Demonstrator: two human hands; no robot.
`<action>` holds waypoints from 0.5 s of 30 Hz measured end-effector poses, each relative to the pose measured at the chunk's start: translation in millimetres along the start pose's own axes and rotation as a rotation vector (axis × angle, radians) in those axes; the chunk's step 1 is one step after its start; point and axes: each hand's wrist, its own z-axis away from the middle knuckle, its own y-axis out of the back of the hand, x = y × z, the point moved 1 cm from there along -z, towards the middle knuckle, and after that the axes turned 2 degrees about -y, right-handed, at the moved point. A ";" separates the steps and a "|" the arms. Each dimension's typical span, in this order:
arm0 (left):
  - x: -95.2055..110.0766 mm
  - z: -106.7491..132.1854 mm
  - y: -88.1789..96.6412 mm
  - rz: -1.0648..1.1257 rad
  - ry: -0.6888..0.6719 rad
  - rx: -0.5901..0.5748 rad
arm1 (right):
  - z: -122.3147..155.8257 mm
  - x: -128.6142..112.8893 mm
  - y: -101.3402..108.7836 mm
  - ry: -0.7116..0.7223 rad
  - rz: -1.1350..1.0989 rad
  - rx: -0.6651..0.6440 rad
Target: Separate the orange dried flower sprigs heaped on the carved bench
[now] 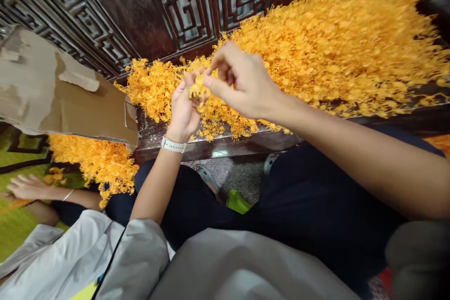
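My left hand (184,110), with a white watch band at its wrist, holds a small orange-yellow plastic flower piece (198,89) with thin curled prongs. From the right, my right hand (246,79) reaches over, its thumb and forefinger pinched at the edge of the same piece. Motion blurs the fingertips a little. Both hands are just above a dark wooden ledge (246,143). Behind and beneath them spreads a heap of similar orange pieces (337,47), thinner near my left hand and much higher to the right.
A torn cardboard box (94,103) stands at the left end of the ledge, with another orange heap (105,161) beyond it. A co-worker's hand (30,187) and grey sleeve show at lower left. A carved wooden panel (140,14) rises behind the heap.
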 end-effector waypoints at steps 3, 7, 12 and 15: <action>-0.7 4.1 -2.2 -0.024 -0.057 0.025 | 0.7 2.8 -13.0 -0.043 0.020 -0.175; -6.3 1.3 2.9 0.022 -0.044 0.061 | 2.2 2.1 -22.9 -0.048 0.023 -0.255; -18.0 -10.3 15.5 0.052 0.059 0.040 | 12.1 -16.2 -30.3 0.162 0.271 -0.321; -14.4 -6.2 10.7 0.048 0.074 0.013 | 14.1 -23.4 -26.6 0.257 0.367 -0.387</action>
